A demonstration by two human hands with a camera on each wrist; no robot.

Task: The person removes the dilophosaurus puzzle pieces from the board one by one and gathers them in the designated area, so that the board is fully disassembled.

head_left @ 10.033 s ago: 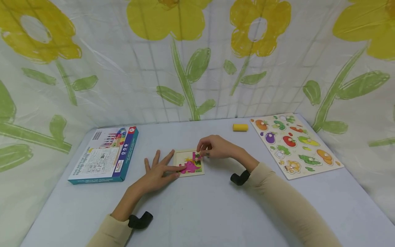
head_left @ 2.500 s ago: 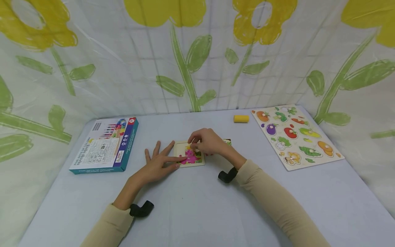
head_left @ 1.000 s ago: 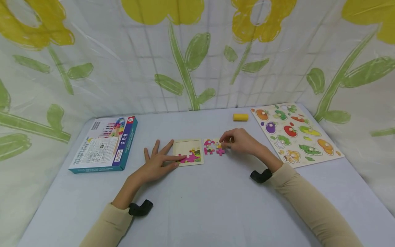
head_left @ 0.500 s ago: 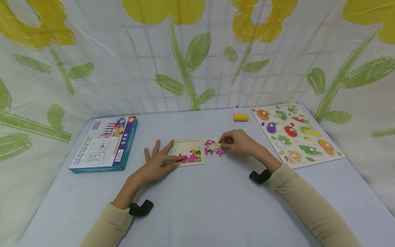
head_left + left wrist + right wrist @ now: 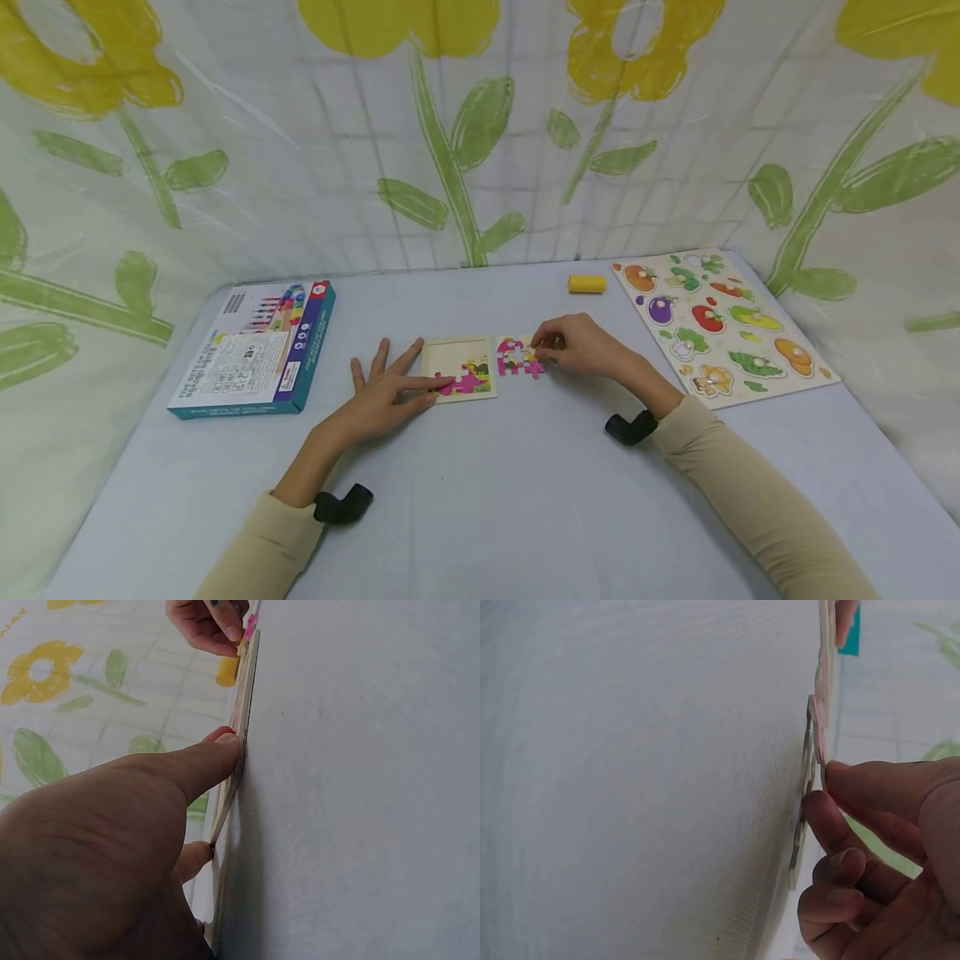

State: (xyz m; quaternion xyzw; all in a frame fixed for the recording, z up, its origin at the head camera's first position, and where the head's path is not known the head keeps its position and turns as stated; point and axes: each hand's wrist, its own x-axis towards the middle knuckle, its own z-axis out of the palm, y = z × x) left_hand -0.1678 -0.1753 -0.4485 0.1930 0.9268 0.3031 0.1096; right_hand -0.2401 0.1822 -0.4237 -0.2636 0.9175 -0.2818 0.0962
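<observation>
A small square wooden puzzle tray [image 5: 459, 343] lies mid-table, its lower part filled with pink and green pieces [image 5: 468, 381], its upper part bare. My left hand [image 5: 386, 406] rests spread at its left side, index finger lying on the pink pieces, thumb at the tray's lower left edge. Just right of the tray is a cluster of loose jigsaw pieces [image 5: 510, 358], pink with yellow and green. There my right hand [image 5: 581, 346] pinches a jigsaw piece [image 5: 817, 731] between thumb and index finger; in the right wrist view it tilts over the flat ones. My fingers partly hide the cluster.
A flat box with a blue-green side [image 5: 251, 350] lies at the left. On the right is a vegetable peg board [image 5: 684, 375]. A yellow cylinder [image 5: 587, 284] lies at the back, before a flower-printed curtain [image 5: 517, 192].
Ten seconds ago my right hand was at the tray's right edge; it has since moved right. The tray's upper pieces now lie beside it. Little moves in the last second; my left hand stays.
</observation>
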